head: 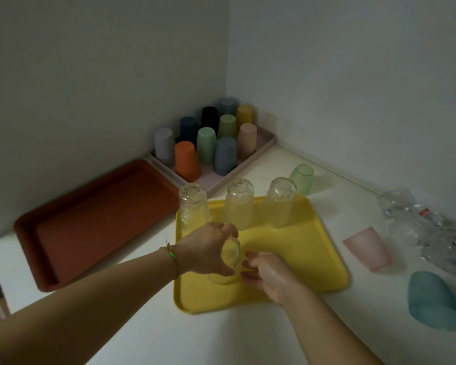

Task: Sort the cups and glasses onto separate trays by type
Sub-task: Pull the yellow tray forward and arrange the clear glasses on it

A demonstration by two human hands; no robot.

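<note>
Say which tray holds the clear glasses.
The yellow tray, in front: clear glasses stand on it. The pink tray holds coloured cups; the brown tray is bare.

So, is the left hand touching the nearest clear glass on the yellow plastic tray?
Touching. The head view shows the left hand with thumb and fingers curled round that clear glass, over the yellow plastic tray.

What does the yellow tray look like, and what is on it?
The yellow tray is a rectangle with rounded corners and a low raised rim. It is matte and looks like plastic. It lies flat on the white counter, right of the reddish-brown tray. Three clear glasses stand upside down in a row along its far edge. Over its left middle the left hand grips a fourth clear glass, with the right hand close beside it.
</note>
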